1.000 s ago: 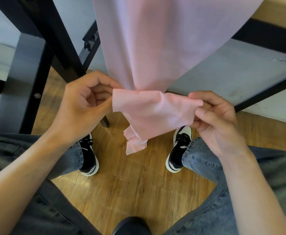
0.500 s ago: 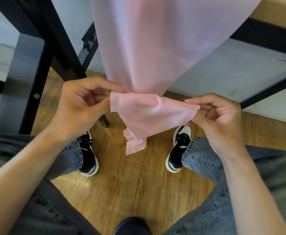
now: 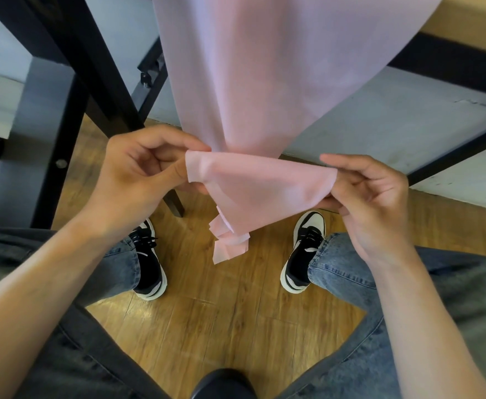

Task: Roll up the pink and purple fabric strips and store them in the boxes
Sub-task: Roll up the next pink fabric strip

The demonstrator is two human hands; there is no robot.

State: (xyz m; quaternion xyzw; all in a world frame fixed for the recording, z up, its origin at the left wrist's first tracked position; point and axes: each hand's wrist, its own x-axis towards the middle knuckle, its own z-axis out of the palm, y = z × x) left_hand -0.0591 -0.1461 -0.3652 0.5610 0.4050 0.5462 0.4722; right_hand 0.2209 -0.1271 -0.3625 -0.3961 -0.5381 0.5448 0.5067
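item: pink fabric strip (image 3: 253,194), hanging off the desk (image 3: 466,21) edge above, its lower end lifted and spread between both hands over the wooden floor (image 3: 221,321), likely to square the end for rolling. left hand (image 3: 138,174): thumb and fingers pinch the left corner. right hand (image 3: 371,197): fingers curled, pinching the right corner. boxes: not in view.

Bright even light, wide-angle edge distortion
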